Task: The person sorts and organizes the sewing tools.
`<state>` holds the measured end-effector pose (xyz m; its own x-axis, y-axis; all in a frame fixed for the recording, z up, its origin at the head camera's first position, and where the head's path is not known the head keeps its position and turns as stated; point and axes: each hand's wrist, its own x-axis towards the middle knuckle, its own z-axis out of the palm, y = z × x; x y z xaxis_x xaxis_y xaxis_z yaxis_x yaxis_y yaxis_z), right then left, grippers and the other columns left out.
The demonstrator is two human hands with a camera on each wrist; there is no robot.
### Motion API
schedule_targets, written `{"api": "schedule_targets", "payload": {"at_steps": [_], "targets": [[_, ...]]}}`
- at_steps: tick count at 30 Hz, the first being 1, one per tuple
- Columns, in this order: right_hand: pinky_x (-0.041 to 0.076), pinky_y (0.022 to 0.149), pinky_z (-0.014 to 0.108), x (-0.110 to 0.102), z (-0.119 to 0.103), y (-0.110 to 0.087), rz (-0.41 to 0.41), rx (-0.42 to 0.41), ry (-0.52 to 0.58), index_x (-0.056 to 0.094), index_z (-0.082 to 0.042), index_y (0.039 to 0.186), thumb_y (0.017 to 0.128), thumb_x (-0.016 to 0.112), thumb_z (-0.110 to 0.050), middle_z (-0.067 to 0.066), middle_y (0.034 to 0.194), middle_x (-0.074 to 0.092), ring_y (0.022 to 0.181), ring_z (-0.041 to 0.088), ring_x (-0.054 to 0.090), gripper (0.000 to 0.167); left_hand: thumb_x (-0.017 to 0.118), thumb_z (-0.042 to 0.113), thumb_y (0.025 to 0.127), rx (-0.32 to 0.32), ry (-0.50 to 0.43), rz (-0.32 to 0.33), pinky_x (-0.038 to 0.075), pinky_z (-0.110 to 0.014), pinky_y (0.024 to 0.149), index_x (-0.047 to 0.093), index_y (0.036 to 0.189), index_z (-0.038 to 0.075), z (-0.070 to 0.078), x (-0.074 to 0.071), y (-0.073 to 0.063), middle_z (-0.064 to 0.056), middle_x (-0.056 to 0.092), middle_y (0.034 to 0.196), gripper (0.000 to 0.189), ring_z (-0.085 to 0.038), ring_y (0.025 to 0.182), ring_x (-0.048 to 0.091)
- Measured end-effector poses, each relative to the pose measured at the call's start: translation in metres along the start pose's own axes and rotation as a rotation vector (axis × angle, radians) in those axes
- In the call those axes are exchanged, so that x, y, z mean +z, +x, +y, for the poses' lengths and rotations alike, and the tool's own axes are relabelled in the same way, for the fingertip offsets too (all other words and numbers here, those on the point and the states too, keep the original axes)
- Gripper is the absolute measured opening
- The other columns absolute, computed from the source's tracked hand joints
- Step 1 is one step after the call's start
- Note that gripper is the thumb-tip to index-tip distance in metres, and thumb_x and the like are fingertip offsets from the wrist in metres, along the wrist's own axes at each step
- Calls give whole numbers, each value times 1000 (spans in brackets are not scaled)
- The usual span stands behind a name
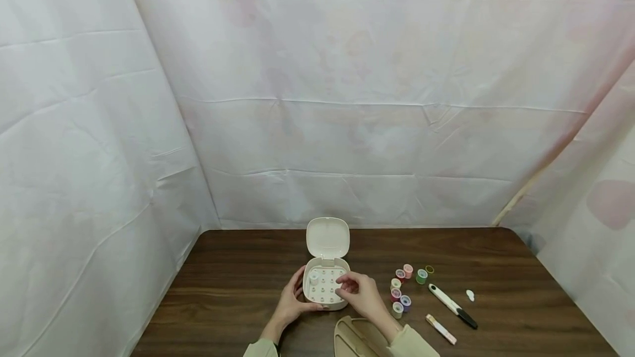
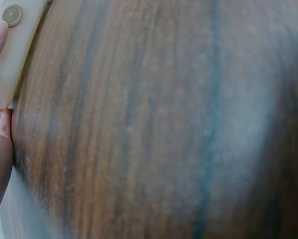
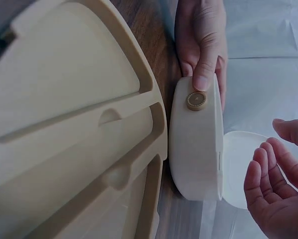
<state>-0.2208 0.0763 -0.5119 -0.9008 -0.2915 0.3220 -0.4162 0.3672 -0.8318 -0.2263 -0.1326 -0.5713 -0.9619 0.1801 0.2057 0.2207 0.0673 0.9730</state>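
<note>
A cream sewing box [image 1: 324, 306] stands on the table with its lid [image 1: 328, 237] raised at the back. Inside is a white insert with rows of small pegs, and one white thread spool [image 1: 314, 278] sits at the left. My left hand [image 1: 290, 303] grips the box's left side, its thumb along the front; in the right wrist view that thumb lies by a round gold-brown button [image 3: 197, 100]. My right hand [image 1: 364, 293] hovers over the insert's right part, fingers loosely bent. A gap shows between thumb and forefinger in the right wrist view [image 3: 283, 186], with nothing seen in it.
Right of the box stand several coloured thread spools [image 1: 395, 295], one of them green [image 1: 421, 276], and a yellowish ring [image 1: 429, 269]. Farther right lie a white-and-black handled tool [image 1: 451, 306], a pale slim stick [image 1: 441, 329] and a small white piece [image 1: 470, 295]. A beige compartment tray [image 3: 79, 114] lies in front.
</note>
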Motion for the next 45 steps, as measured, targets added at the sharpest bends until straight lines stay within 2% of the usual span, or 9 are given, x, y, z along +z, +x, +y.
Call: {"api": "schedule_targets", "payload": {"at_steps": [5, 9, 15, 20, 24, 28, 36, 41, 45], "targets": [[46, 52, 20, -9, 0, -11, 10, 11, 24, 64, -1, 84, 73, 69, -3, 0, 68, 60, 58, 3, 52, 12, 81, -1, 56, 24, 12, 1, 33, -41, 96, 21, 134, -11, 1, 0, -1, -32, 27, 134, 99, -44, 121, 29], [47, 53, 21, -17, 0, -20, 25, 30, 49, 64, 0, 86, 74, 70, -5, 3, 70, 61, 60, 5, 53, 14, 81, 0, 56, 20, 35, 6, 34, -41, 95, 21, 134, -11, 1, 0, -1, -32, 27, 134, 99, -44, 121, 29], [47, 53, 22, -30, 4, -33, 54, 46, 72, 64, 1, 86, 75, 69, -5, 3, 71, 61, 61, 6, 54, 14, 83, 2, 54, 10, 25, 11, 35, -33, 96, 22, 136, -6, -16, -2, 2, -27, 28, 136, 103, -40, 122, 29], [47, 51, 22, -39, 9, -43, 108, 64, 70, 65, -1, 83, 73, 70, -3, 1, 68, 60, 59, 6, 54, 12, 83, 6, 54, 29, 45, 11, 36, -30, 95, 22, 137, -4, -27, -3, 4, -26, 29, 136, 104, -38, 122, 30], [46, 51, 21, -43, 10, -51, 175, 122, 44, 65, -3, 81, 70, 72, -2, -1, 67, 59, 59, 5, 53, 13, 84, 7, 54, 26, 42, 17, 35, -33, 96, 23, 138, -2, -27, -3, 5, -24, 29, 137, 104, -37, 123, 30], [46, 49, 22, -49, 5, -56, 250, 142, 10, 65, -4, 79, 67, 72, 4, 0, 66, 59, 56, 7, 53, 16, 84, 8, 53, 3, 36, 25, 32, -36, 98, 23, 138, 0, -27, -3, 4, -21, 28, 138, 105, -34, 124, 29], [45, 49, 22, -65, -13, -63, 334, 152, -14, 65, -1, 76, 65, 70, 10, 3, 64, 59, 55, 6, 53, 16, 84, 12, 53, -19, 53, 24, 32, -24, 97, 24, 138, 1, -29, -5, 5, -18, 30, 138, 105, -31, 125, 30], [46, 50, 21, -73, -7, -68, 365, 163, -39, 65, 2, 77, 66, 69, 11, 5, 64, 60, 56, 5, 53, 15, 84, 11, 53, -13, 46, 26, 33, -24, 96, 24, 138, 0, -30, -5, 5, -19, 30, 138, 104, -32, 124, 30], [46, 51, 20, -79, 9, -71, 378, 180, -58, 64, 5, 80, 67, 69, 10, 5, 65, 59, 57, 4, 52, 15, 84, 10, 54, -10, 36, 25, 33, -24, 96, 23, 138, -1, -30, -4, 5, -20, 30, 138, 104, -32, 124, 30]]}}
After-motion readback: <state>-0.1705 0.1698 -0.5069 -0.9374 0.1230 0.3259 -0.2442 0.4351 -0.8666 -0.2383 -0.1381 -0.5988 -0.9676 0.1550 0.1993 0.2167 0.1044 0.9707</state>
